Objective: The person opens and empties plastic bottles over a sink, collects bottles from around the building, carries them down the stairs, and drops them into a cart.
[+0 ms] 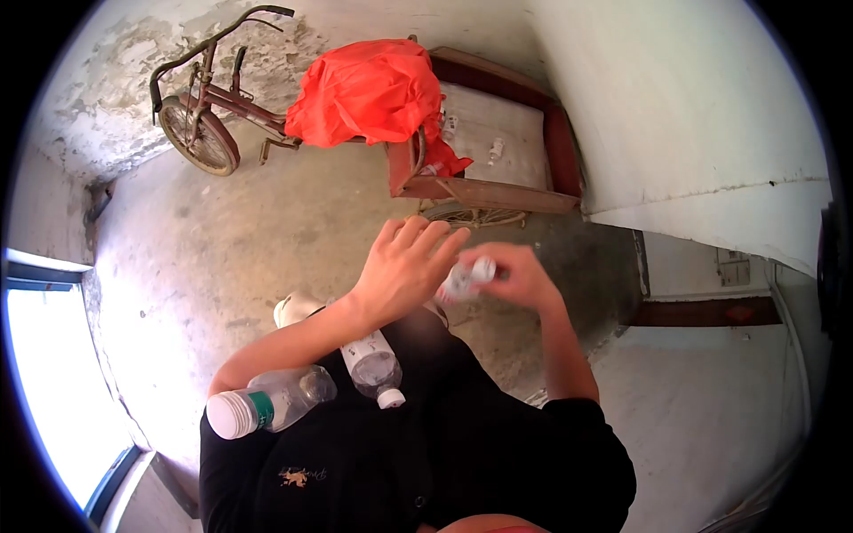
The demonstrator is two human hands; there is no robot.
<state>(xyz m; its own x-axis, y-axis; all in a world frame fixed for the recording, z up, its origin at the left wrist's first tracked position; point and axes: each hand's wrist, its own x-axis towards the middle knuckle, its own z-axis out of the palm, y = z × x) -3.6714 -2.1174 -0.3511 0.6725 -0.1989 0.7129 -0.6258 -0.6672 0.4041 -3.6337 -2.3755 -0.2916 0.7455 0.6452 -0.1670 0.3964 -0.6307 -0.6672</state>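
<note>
Head view: right grip [520,274] grasping blurred bottle [459,282], left grip [404,271] just beside it (holding anything? can't tell), green-banded bottle [286,397] behind left grip.

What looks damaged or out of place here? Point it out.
The wall behind the bike is damaged: its paint is peeling in patches. Also odd: a green-banded bottle and a second bottle rest against the shirt by the left forearm, not handheld.

We log blurred bottle [459,282] in right hand [526,277], beside left fingers [432,234]; beyond them, red cloth [369,93] hides part of tricycle [506,194].
</note>
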